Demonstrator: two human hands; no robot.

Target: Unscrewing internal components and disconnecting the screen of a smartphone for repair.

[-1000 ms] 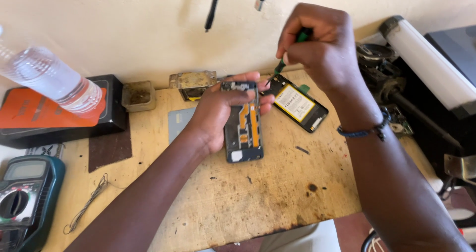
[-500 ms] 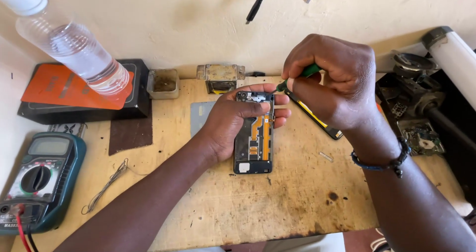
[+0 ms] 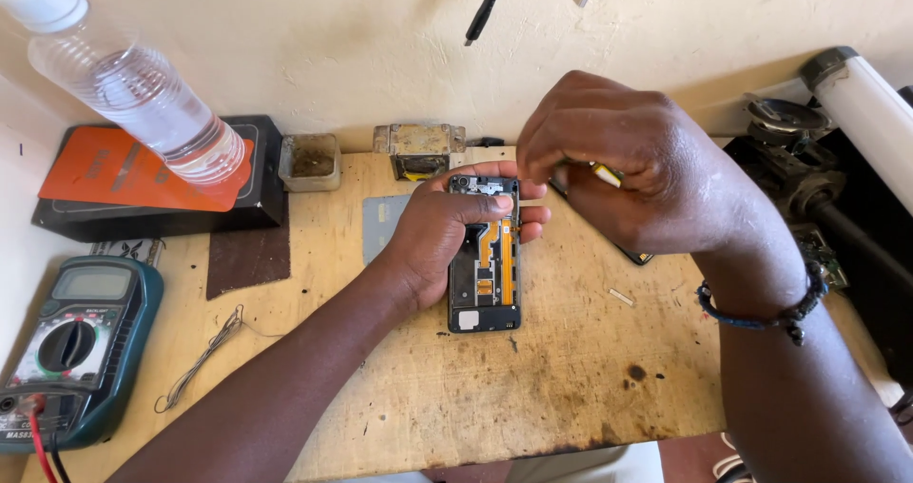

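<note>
Phone (image 3: 487,274) opened, orange ribbon inside, in left hand (image 3: 439,239) grip on workbench (image 3: 571,369).

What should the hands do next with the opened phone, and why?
Probably lower the right hand so its tool meets the top edge of the opened phone. The left hand already pins that phone flat on the wooden table, and the right hand hovers just above its top.

A single head-worn camera looks steeply down from above and in front of the wooden bench (image 3: 571,388), facing the pale wall (image 3: 380,55) behind it. It sits close: both forearms enter from the bottom edge, the bench fills the frame, and the multimeter (image 3: 71,345) is cut by the left edge.
</note>
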